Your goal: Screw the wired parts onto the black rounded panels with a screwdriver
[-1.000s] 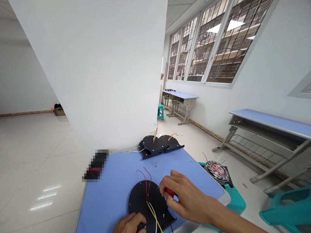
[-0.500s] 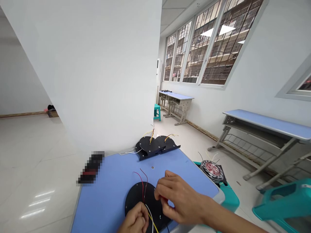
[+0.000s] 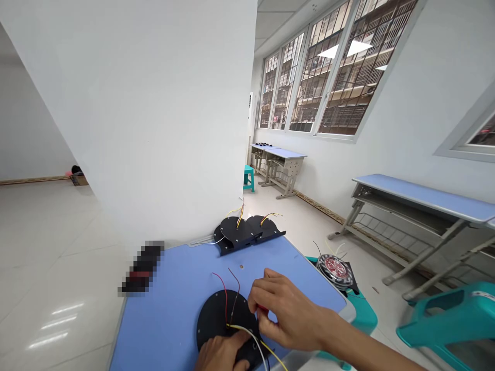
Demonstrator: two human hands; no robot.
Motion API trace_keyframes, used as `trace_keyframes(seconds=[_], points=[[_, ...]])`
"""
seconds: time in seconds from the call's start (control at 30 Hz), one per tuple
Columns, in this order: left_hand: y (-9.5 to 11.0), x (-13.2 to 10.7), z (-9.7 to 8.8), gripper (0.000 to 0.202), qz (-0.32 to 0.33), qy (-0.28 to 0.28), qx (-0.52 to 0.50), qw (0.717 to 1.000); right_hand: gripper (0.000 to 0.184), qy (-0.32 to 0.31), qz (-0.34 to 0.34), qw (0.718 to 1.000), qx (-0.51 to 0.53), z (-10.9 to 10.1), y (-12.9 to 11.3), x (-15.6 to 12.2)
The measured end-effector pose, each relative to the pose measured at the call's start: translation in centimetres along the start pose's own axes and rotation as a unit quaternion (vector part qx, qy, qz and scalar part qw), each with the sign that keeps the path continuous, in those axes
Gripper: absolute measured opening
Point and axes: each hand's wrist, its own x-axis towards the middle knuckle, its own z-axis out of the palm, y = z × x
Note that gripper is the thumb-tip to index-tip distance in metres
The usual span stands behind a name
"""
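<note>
A black round plate (image 3: 209, 314) lies on the blue desk, with red, brown, white, yellow and black wires coming from it. The red wire (image 3: 225, 296) and the brown wire (image 3: 237, 288) rise upward; the white wire (image 3: 257, 342) and yellow wire (image 3: 275, 355) bend toward the lower right. My left hand (image 3: 222, 353) rests on the plate's near side, index finger stretched out beside the wires, thumb apart from it. Above the plate's right edge, my right hand (image 3: 282, 309) is closed around a small red thing (image 3: 263, 309), mostly hidden by the fingers.
More black plates (image 3: 240, 232) with wires stand at the far edge of the desk (image 3: 162, 309), against a white pillar (image 3: 154, 129). A pixelated dark object (image 3: 143, 268) lies at the left edge. To the right, a red-and-silver disc (image 3: 335, 270) sits on a green stool (image 3: 359, 309).
My left hand has loosened from a closed grip near the wires and now lies lower with its index finger extended. The white and yellow wires have swung right. My right hand has barely moved.
</note>
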Motion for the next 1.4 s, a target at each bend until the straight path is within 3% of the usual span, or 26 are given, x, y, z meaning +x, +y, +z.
trace_keyframes(seconds=[0.1, 0.3, 0.5, 0.73, 0.87, 0.93, 1.03, 1.1, 1.27, 1.4], points=[[0.3, 0.3, 0.4, 0.046, 0.006, 0.007, 0.035, 0.999, 0.016, 0.009, -0.01, 1.0, -0.008, 0.2, 0.0, 0.0], [0.1, 0.6, 0.7, 0.038, 0.03, 0.028, 0.009, 0.999, 0.015, 0.027, -0.055, 0.996, -0.064, 0.6, -0.4, -0.1], [-0.5, 0.8, 0.9, 0.033, 0.032, 0.034, 0.005, 0.999, 0.011, -0.005, -0.092, 0.99, -0.102, 0.3, -1.0, 0.1], [-0.3, 0.7, 0.7, 0.042, 0.019, 0.016, 0.005, 1.0, 0.01, -0.065, 0.017, 0.976, -0.208, 0.6, -2.1, 0.4], [-0.5, 0.9, 0.7, 0.035, 0.006, 0.016, 0.037, 0.999, 0.018, -0.173, -0.014, 0.983, -0.065, -1.4, -3.2, 0.9], [-0.6, 0.9, 0.8, 0.033, 0.005, 0.027, 0.045, 0.999, 0.023, -0.195, -0.024, 0.98, -0.006, -2.1, -3.4, 1.2], [-0.5, 0.7, 0.6, 0.038, 0.034, 0.046, 0.011, 0.998, 0.004, -0.181, 0.035, 0.981, -0.067, -1.9, -3.1, 1.5], [-0.3, 0.6, 0.2, 0.042, 0.045, 0.035, 0.002, 0.998, 0.011, -0.175, 0.069, 0.978, -0.093, -1.5, -2.9, 1.5], [0.1, 0.6, -0.4, 0.038, 0.023, 0.003, 0.044, 0.999, 0.024, -0.179, -0.006, 0.984, 0.009, -1.5, -2.6, 1.3], [0.6, 1.0, -0.5, 0.039, 0.009, 0.004, 0.044, 0.999, 0.011, -0.157, 0.043, 0.984, -0.079, -1.3, -2.4, 1.0]])
